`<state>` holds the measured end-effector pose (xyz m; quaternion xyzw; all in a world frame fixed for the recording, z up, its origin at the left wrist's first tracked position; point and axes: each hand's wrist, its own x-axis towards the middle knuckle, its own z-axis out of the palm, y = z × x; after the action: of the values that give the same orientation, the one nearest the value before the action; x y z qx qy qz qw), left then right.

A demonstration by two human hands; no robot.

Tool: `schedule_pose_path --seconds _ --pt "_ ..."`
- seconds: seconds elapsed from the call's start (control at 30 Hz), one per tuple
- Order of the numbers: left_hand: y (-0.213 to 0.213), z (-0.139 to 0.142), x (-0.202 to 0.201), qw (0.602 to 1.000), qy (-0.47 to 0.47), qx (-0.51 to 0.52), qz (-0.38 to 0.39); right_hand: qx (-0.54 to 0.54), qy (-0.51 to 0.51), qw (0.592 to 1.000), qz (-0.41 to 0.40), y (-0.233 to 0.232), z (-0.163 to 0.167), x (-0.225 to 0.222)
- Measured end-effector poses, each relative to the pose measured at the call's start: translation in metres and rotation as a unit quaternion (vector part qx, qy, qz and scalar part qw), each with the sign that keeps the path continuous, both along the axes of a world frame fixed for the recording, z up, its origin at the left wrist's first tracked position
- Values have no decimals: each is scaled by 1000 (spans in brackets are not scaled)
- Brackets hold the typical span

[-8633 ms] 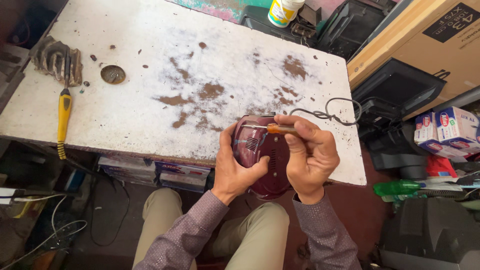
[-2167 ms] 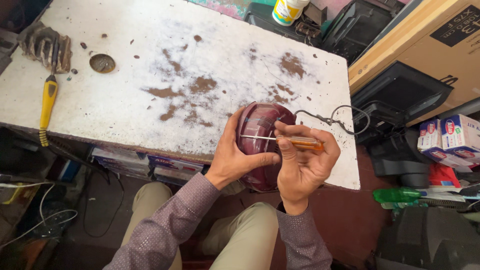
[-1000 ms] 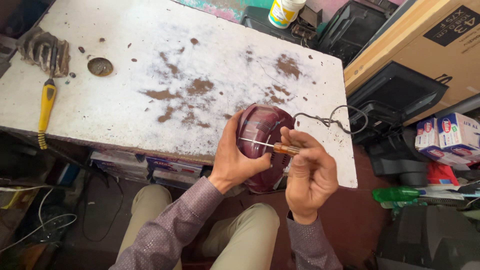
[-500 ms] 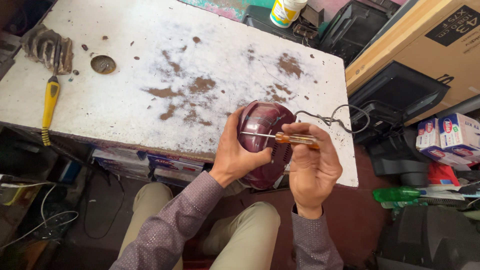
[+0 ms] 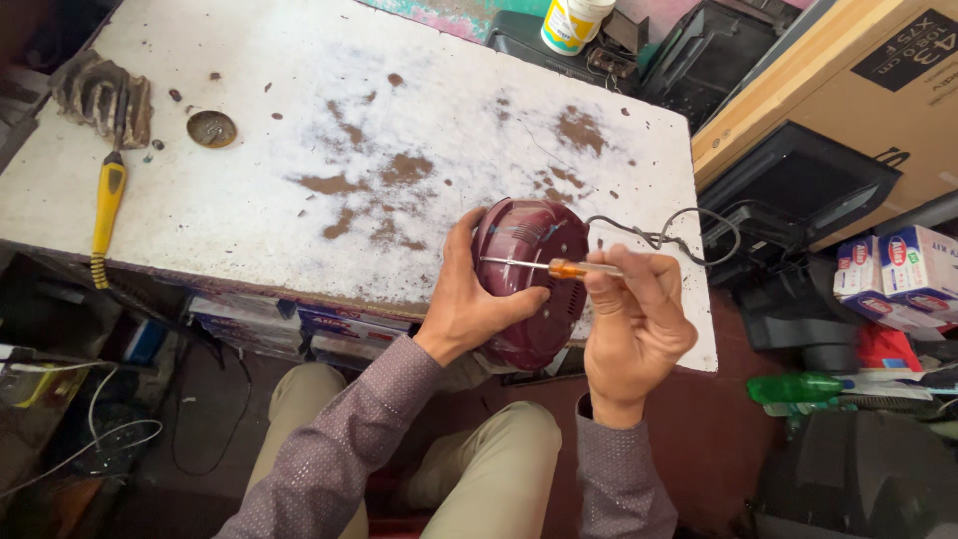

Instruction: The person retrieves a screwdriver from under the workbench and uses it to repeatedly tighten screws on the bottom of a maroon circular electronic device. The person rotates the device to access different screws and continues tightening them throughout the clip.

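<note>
Maroon appliance housing (image 5: 524,279) held at the table's (image 5: 249,200) near edge, centre-right of frame.

Left hand (image 5: 469,304) curled round its left side. Right hand (image 5: 634,319) pinches an orange-handled screwdriver (image 5: 549,268), tip apparently on the housing. Yellow-handled tool (image 5: 105,205) lies at left.

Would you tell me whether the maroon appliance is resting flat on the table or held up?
Held up: the left hand grips the maroon appliance tilted at the table edge.
</note>
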<state>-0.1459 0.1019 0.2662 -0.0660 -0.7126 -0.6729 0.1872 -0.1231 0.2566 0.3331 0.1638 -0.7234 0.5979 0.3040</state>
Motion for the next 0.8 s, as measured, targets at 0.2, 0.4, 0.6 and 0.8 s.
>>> schedule_pose_path --seconds 0.2,0.4,0.6,0.8 --pt "-6 4 1 993 -45 69 -81 -66 27 981 181 -2 3 -11" --pt "-22 1 9 984 -21 90 -152 -56 21 983 171 -2 2 -15" --pt "-40 -3 10 963 -4 161 -218 -15 45 993 109 -2 1 -16" --pt "-50 13 7 990 -8 16 -137 -93 10 973 213 -5 6 -17"
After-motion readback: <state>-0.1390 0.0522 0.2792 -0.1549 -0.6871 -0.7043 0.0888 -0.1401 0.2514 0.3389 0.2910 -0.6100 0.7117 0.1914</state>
